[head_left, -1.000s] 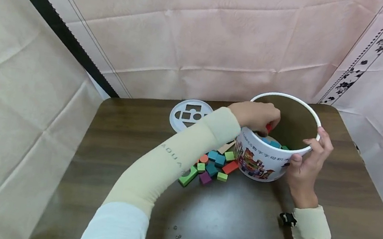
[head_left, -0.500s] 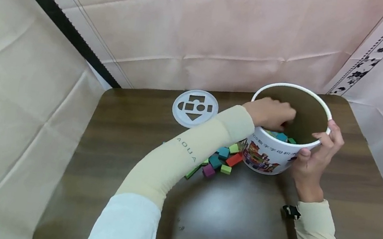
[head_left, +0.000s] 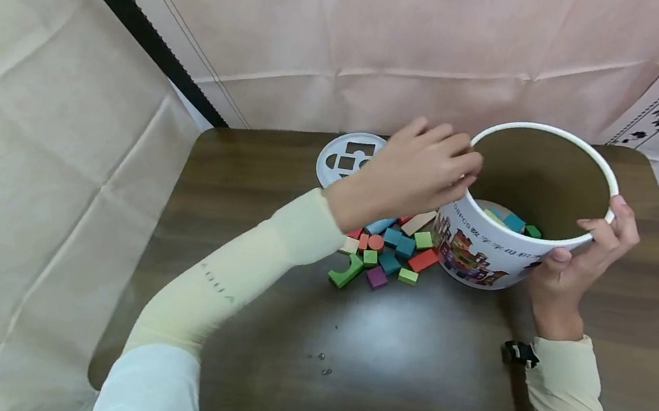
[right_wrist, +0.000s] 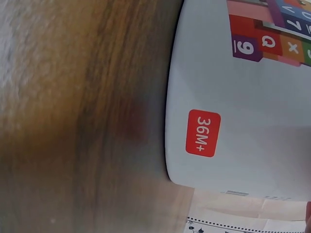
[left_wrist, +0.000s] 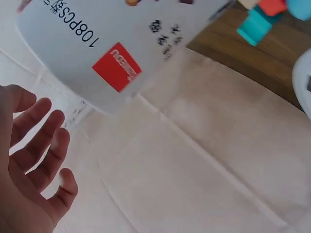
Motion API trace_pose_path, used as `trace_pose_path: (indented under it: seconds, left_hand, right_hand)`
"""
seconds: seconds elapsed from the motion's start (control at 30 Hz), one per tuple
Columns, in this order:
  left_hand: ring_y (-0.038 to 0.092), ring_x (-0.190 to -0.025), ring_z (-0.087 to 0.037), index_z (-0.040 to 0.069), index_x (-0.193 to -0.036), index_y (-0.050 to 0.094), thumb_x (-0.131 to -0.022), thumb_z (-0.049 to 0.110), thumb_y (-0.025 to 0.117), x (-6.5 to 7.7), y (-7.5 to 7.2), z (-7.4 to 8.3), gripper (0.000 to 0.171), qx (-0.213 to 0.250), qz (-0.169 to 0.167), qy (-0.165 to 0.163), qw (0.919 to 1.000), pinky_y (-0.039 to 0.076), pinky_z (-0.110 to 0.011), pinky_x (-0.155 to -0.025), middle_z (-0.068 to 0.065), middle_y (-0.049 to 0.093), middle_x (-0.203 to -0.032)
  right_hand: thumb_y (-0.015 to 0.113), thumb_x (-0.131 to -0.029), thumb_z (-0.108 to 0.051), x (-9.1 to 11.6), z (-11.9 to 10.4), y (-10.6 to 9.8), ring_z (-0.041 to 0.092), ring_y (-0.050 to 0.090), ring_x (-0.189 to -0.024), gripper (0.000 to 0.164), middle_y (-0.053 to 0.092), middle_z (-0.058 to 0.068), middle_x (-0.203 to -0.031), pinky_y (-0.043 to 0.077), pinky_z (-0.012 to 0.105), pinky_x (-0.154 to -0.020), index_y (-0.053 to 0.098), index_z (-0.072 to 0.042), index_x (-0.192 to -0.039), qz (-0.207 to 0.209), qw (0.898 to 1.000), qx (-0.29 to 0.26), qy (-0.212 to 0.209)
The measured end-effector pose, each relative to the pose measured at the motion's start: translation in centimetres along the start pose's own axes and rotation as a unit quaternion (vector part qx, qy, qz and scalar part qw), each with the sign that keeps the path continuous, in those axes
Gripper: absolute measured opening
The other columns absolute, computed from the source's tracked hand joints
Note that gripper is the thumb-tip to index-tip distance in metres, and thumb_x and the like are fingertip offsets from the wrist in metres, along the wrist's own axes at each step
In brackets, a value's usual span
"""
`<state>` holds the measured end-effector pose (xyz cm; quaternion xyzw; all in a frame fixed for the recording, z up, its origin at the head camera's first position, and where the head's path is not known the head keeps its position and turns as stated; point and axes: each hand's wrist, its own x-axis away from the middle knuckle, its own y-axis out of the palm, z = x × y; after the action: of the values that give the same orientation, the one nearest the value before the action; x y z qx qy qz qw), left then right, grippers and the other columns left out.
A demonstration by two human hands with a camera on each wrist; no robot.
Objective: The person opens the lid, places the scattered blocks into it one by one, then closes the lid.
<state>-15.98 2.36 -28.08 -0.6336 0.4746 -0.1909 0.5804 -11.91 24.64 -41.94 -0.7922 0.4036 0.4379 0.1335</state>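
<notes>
A white printed bucket [head_left: 525,255] stands on the table, tilted slightly in the head view, with green and blue blocks [head_left: 514,222] at its bottom. My right hand [head_left: 575,278] grips its right rim, thumb outside and fingertips over the edge. Just outside the left rim is my left hand [head_left: 417,169]; the left wrist view shows its fingers [left_wrist: 48,141] loosely bent, holding nothing, beside the bucket wall [left_wrist: 73,53]. Several coloured blocks [head_left: 389,262] lie in a loose pile left of the bucket, including a green arch [head_left: 347,272] and a purple cube [head_left: 377,278].
A white round lid [head_left: 328,169] with shaped cut-outs lies at the back, partly behind my left hand. Pale cloth [head_left: 353,40] hangs behind and beside the brown table [head_left: 405,385]. Tiny specks sit near the table's front.
My left hand reached into the bucket with a red block, then came out over the left rim without it. My right hand keeps hold of the rim; the head view has shifted.
</notes>
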Motion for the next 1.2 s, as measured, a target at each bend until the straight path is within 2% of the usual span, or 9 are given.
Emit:
trace_pose_path:
  seconds: [0.1, 0.23, 0.37, 0.43, 0.57, 0.63, 0.7, 0.97, 1.2]
  left_hand:
    - [0.056, -0.103, -0.017, 0.021, -0.115, 0.068, -0.101, 0.038, 0.041, 2.8, 0.3, -0.5, 0.035, 0.039, 0.007, 0.006, 0.9992, 0.042, -0.032, -0.082, 0.002, 0.065, -0.114]
    - [0.057, -0.093, -0.017, 0.017, -0.113, 0.069, -0.098, 0.035, 0.051, 6.5, 2.0, -0.5, 0.029, 0.069, -0.020, 0.008, 0.9974, 0.047, -0.032, -0.075, 0.000, 0.064, -0.107]
    - [0.057, -0.094, -0.014, 0.019, -0.114, 0.069, -0.096, 0.040, 0.053, 9.9, 4.3, 0.2, 0.031, 0.092, -0.091, -0.025, 0.9913, 0.049, -0.029, -0.074, 0.001, 0.064, -0.106]
    - [0.057, -0.096, -0.013, 0.021, -0.117, 0.068, -0.094, 0.044, 0.056, 11.6, 5.4, 0.5, 0.035, 0.115, -0.147, -0.050, 0.9812, 0.050, -0.029, -0.074, 0.002, 0.063, -0.110]
    - [0.055, -0.109, -0.017, 0.023, -0.130, 0.062, -0.085, 0.046, 0.070, 14.4, 7.4, 1.0, 0.051, 0.152, -0.270, -0.090, 0.9464, 0.050, -0.036, -0.085, 0.000, 0.059, -0.127]
    - [0.052, -0.118, -0.021, 0.023, -0.138, 0.056, -0.080, 0.045, 0.076, 15.4, 8.4, 1.2, 0.065, 0.158, -0.313, -0.096, 0.9315, 0.048, -0.043, -0.093, -0.001, 0.054, -0.137]
    - [0.049, -0.124, -0.024, 0.022, -0.143, 0.052, -0.077, 0.043, 0.079, 16.1, 9.3, 1.5, 0.074, 0.155, -0.338, -0.095, 0.9236, 0.046, -0.047, -0.096, -0.002, 0.051, -0.142]
    - [0.053, -0.113, -0.019, 0.020, -0.141, 0.051, -0.075, 0.051, 0.077, 16.9, 11.3, 2.3, 0.077, 0.125, -0.343, -0.098, 0.9258, 0.046, -0.044, -0.095, -0.001, 0.056, -0.128]
    - [0.050, -0.115, -0.017, 0.017, -0.135, 0.051, -0.072, 0.053, 0.076, 17.0, 10.8, 2.3, 0.077, 0.134, -0.322, -0.082, 0.9334, 0.035, -0.050, -0.106, 0.000, 0.057, -0.127]
  right_hand:
    - [0.038, -0.076, -0.086, 0.1, 0.6, -0.2, 0.030, 0.043, -0.124, 0.075, 0.042, 0.011, -0.128, 0.035, 0.045, -0.106, 0.047, -0.014, -0.092, -0.002, 1.000, -0.001, 0.002]
    - [0.039, -0.076, -0.086, 0.1, 1.2, -0.2, 0.030, 0.043, -0.124, 0.075, 0.042, 0.011, -0.128, 0.035, 0.045, -0.106, 0.048, -0.014, -0.093, -0.004, 1.000, -0.001, 0.001]
    - [0.038, -0.076, -0.086, 0.0, 1.1, 0.0, 0.030, 0.043, -0.124, 0.075, 0.042, 0.011, -0.127, 0.035, 0.044, -0.106, 0.048, -0.014, -0.093, -0.002, 1.000, -0.002, -0.001]
    - [0.038, -0.077, -0.086, 0.0, 1.0, 0.1, 0.030, 0.043, -0.124, 0.074, 0.042, 0.011, -0.127, 0.034, 0.044, -0.106, 0.048, -0.014, -0.093, -0.002, 1.000, -0.001, -0.002]
    - [0.037, -0.077, -0.086, 0.1, 0.9, 0.1, 0.029, 0.042, -0.124, 0.075, 0.042, 0.011, -0.128, 0.033, 0.044, -0.107, 0.048, -0.013, -0.092, -0.003, 1.000, 0.001, -0.002]
    - [0.037, -0.077, -0.086, 0.1, 0.9, 0.0, 0.029, 0.041, -0.125, 0.076, 0.043, 0.011, -0.128, 0.032, 0.044, -0.107, 0.048, -0.012, -0.092, -0.001, 1.000, 0.002, 0.000]
    - [0.038, -0.077, -0.086, 0.1, 0.9, -0.1, 0.029, 0.040, -0.125, 0.077, 0.043, 0.011, -0.128, 0.031, 0.043, -0.108, 0.047, -0.011, -0.091, 0.000, 1.000, 0.004, 0.003]
    - [0.039, -0.077, -0.085, -0.2, 0.6, -0.5, 0.029, 0.039, -0.127, 0.080, 0.043, 0.011, -0.129, 0.030, 0.044, -0.108, 0.048, -0.008, -0.092, -0.005, 1.000, 0.003, 0.004]
    - [0.037, -0.079, -0.084, -0.1, -0.6, -0.5, 0.029, 0.042, -0.126, 0.076, 0.043, 0.011, -0.128, 0.032, 0.044, -0.108, 0.048, -0.010, -0.093, -0.015, 1.000, 0.007, 0.000]
